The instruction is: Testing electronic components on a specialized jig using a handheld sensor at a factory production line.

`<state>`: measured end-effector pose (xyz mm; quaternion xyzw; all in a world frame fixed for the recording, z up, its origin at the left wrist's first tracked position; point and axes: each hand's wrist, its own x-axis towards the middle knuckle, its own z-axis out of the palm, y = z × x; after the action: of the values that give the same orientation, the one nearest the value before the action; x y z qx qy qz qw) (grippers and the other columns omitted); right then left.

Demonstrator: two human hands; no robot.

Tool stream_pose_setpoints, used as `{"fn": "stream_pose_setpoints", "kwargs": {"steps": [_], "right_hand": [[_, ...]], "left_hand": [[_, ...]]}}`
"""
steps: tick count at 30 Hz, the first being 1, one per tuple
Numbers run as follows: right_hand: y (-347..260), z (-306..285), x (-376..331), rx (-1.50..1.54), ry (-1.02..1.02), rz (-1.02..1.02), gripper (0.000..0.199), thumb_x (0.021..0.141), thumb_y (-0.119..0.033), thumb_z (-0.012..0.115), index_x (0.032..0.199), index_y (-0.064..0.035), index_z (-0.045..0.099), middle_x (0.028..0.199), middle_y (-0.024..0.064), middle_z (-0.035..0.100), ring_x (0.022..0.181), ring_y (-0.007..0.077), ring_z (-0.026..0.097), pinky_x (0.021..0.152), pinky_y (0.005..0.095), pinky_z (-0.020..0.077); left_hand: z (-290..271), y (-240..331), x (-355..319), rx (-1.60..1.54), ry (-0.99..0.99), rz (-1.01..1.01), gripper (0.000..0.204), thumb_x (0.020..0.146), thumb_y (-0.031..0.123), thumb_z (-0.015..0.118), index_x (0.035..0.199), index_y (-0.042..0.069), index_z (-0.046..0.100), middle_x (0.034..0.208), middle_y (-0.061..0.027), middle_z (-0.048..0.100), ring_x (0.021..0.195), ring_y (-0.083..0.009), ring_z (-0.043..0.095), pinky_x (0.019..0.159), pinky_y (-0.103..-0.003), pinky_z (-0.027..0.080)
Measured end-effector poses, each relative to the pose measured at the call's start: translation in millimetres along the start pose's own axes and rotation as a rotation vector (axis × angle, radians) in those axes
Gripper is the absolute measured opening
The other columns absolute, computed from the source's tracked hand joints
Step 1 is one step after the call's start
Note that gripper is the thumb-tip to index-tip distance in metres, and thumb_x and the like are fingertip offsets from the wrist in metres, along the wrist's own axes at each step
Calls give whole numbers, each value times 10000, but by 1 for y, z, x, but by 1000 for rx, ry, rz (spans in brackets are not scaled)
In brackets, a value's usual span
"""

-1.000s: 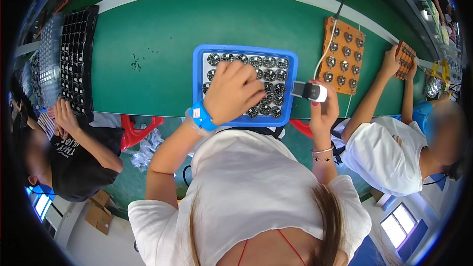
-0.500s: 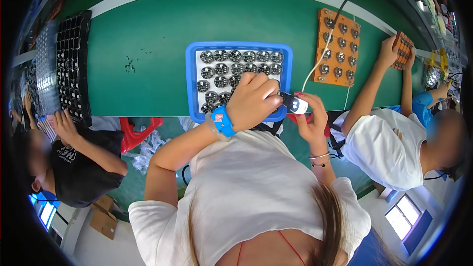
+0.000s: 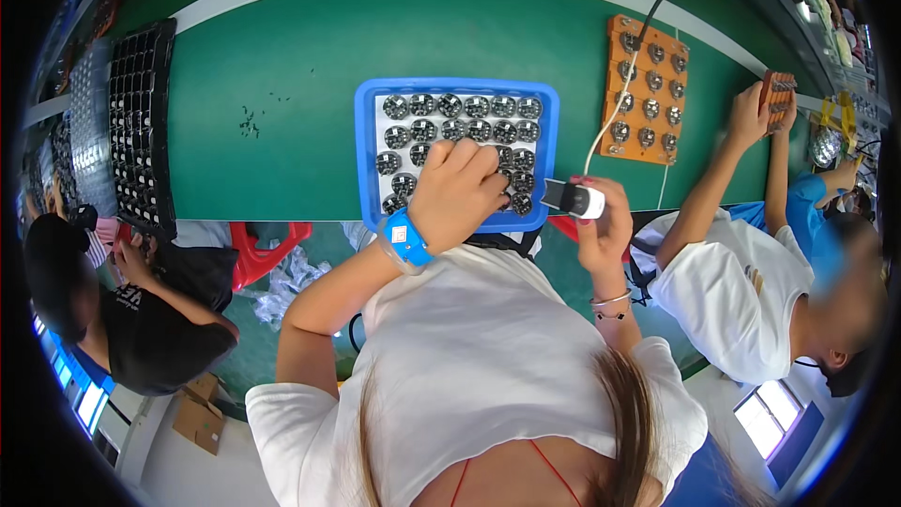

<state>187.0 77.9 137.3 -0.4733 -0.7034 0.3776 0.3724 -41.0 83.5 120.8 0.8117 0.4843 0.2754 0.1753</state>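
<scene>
A blue tray lined with white stands on the green table before me, holding rows of small round black-and-silver parts. Over the tray's middle, my left hand is closed with its fingers curled down; the fingertips and whatever they grip are hidden. My right hand is wrapped round a small black-and-white handheld device at the tray's right rim. The device's black end points left, toward the tray. A thin white cable runs down to it from above.
An orange board with similar round parts lies right of the tray. A co-worker at the right holds another orange board. Black compartment trays stand at the left beside another person. Tiny dark bits lie on the table.
My left hand has shifted slightly left and down, away from the device. The device has moved a little right and turned, its black end now apart from my left fingers.
</scene>
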Motion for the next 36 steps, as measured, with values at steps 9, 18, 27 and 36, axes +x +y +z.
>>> {"fn": "stream_pose_setpoints", "kwargs": {"steps": [9, 18, 27, 36], "right_hand": [[-10, -9, 13, -86, -132, -125, 311, 770, -70, 658, 1060, 19, 589, 1042, 177, 636, 943, 288, 613, 844, 351, 455], [0, -1, -5, 195, 93, 36, 329, 883, -193, 601, 1117, 25, 524, 1075, 170, 588, 1006, 254, 577, 898, 351, 434], [-12, 19, 8, 31, -136, -116, 292, 792, -100, 649, 1049, 24, 589, 1035, 170, 637, 949, 285, 613, 839, 358, 460], [-12, 28, 11, 33, -147, -122, 295, 787, -89, 646, 1054, 23, 587, 1030, 171, 642, 950, 284, 612, 837, 358, 459]], "left_hand": [[-11, 22, 15, -126, 67, 21, 119, 674, 201, 730, 770, 153, 679, 764, 23, 452, 800, -165, 466, 735, -336, 307], [0, 11, -2, -45, -3, 9, 162, 668, 211, 739, 799, 138, 676, 776, 15, 457, 810, -175, 467, 743, -340, 308], [-18, 1, -16, -26, -15, -49, 216, 654, 219, 749, 843, 137, 684, 780, 12, 451, 798, -183, 459, 740, -340, 309], [-23, -20, -20, -44, -66, 10, 155, 671, 187, 736, 806, 129, 686, 772, 11, 447, 794, -180, 458, 724, -328, 316]]}}
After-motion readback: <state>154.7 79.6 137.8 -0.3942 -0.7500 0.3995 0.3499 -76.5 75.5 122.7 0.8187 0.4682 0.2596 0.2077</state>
